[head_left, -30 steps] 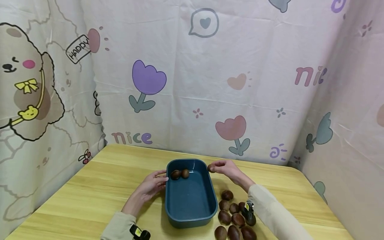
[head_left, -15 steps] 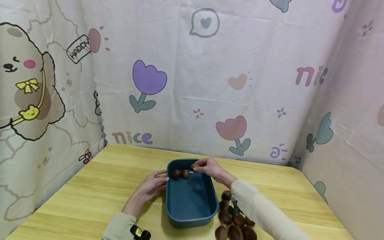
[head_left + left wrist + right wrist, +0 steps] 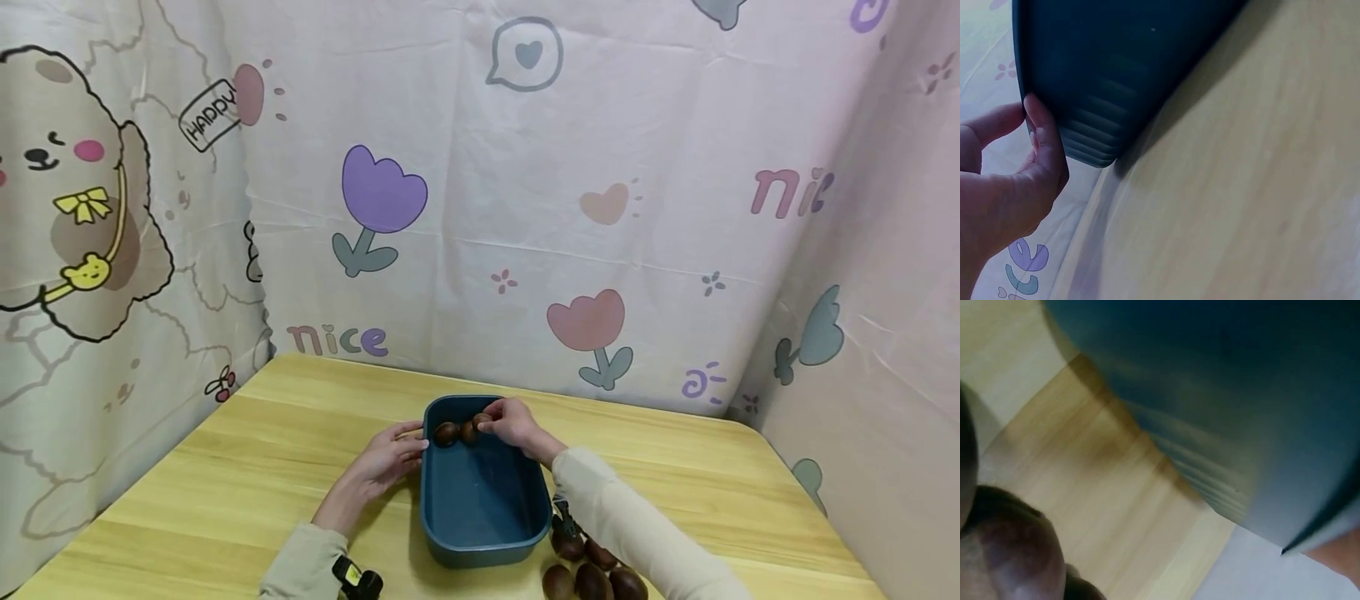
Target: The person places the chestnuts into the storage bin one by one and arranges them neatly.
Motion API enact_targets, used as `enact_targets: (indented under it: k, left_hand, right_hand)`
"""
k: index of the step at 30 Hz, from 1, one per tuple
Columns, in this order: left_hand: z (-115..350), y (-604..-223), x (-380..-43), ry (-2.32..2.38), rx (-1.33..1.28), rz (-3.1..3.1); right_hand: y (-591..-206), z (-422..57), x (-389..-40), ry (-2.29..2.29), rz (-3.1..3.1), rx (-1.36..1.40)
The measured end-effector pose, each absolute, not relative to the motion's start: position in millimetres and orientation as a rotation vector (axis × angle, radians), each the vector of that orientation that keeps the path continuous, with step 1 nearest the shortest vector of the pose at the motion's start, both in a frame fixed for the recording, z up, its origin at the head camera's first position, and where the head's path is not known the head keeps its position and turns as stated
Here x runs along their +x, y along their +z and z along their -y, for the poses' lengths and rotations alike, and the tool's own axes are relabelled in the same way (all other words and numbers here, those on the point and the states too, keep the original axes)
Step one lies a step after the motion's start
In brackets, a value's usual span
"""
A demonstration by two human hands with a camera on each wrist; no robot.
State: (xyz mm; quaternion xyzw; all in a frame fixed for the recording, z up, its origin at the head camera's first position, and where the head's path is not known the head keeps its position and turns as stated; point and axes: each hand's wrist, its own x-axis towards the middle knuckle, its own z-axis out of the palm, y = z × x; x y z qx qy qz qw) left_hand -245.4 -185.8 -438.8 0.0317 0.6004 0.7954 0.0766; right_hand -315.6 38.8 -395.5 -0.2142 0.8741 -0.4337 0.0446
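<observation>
A dark blue rectangular tub point(image 3: 486, 546) stands on the wooden table. Two chestnuts lie at its far left end: one chestnut point(image 3: 446, 434), with a second chestnut point(image 3: 468, 432) close beside it. My right hand point(image 3: 513, 423) reaches over the far right rim and pinches another chestnut point(image 3: 482, 420) between thumb and fingertips, right next to those two. At the tub's left rim, my left hand point(image 3: 386, 460) grips with thumb and fingers, as the left wrist view shows up close. The right wrist view shows mainly the tub's outer wall point(image 3: 1210, 425), with that hand mostly hidden.
Several chestnuts point(image 3: 592, 581) lie on the table point(image 3: 330, 408) right of the tub, partly under the right sleeve point(image 3: 637, 521). Large chestnuts point(image 3: 1016, 550) show close up in the right wrist view. A printed curtain point(image 3: 480, 208) encloses the table's back and sides.
My right hand has carried its chestnut leftward from outside the right rim to beside the two chestnuts in the tub. My left hand has stayed at the left rim.
</observation>
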Motion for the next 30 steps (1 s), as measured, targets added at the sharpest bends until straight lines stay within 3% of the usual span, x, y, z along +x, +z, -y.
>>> enact_targets:
  k: [16, 30]
  left_hand:
    - [179.8, -434.3, -243.9, 2.388, 0.049, -1.831]
    - [181.4, -436.3, -243.5, 2.382, 0.080, -1.830]
  right_hand:
    - [-401.0, -36.4, -318.5, -0.918, -3.022, -0.816]
    - [-398.5, -39.5, -317.3, -0.906, -2.973, -0.851]
